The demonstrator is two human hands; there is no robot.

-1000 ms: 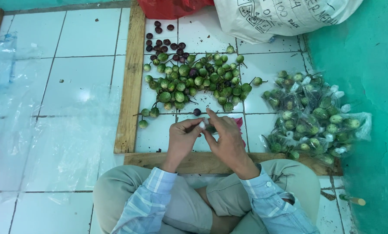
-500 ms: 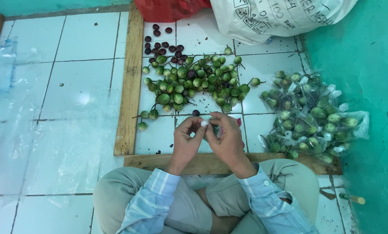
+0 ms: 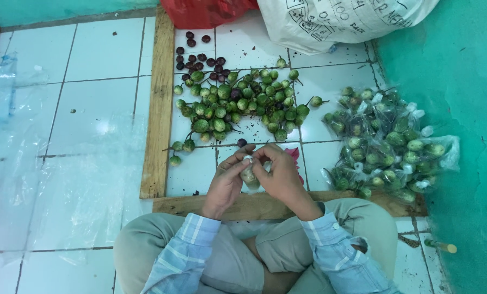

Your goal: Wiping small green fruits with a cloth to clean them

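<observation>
Both hands have drawn closer together: left hand (image 3: 228,177) and right hand (image 3: 280,175) pinch a small filled bag (image 3: 249,174) just below the green eggplant pile (image 3: 242,103); tying its neck seems underway, needing a tight knot.

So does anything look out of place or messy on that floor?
Slightly. A few green fruits lie apart from the main pile, near the wooden strip. Dark crumbs speckle the white tiles around the pile. Both hands, left and right, hold a small filled bag; nothing looks damaged.
</observation>
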